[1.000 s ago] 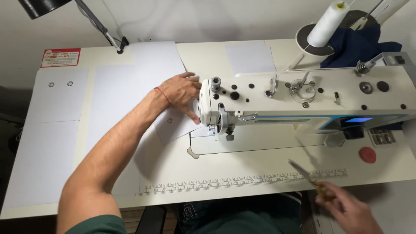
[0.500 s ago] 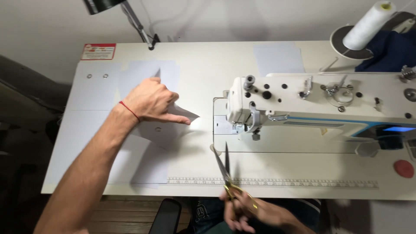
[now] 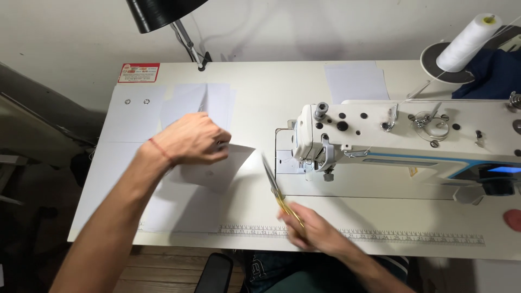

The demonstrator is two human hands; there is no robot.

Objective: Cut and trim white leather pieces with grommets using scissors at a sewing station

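The left hand (image 3: pixel 192 140) grips a white fabric piece (image 3: pixel 217 171), which juts out beyond its fingers toward the sewing machine (image 3: pixel 401 141). The right hand (image 3: pixel 312 230) clasps gold-handled scissors (image 3: pixel 278 191), blades pointing away from its fingers. A hurried snip could nick the fabric or the left fingertips.

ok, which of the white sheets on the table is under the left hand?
The left hand pins the angled white sheet beside the sewing machine; the other sheets lie flat and untouched.
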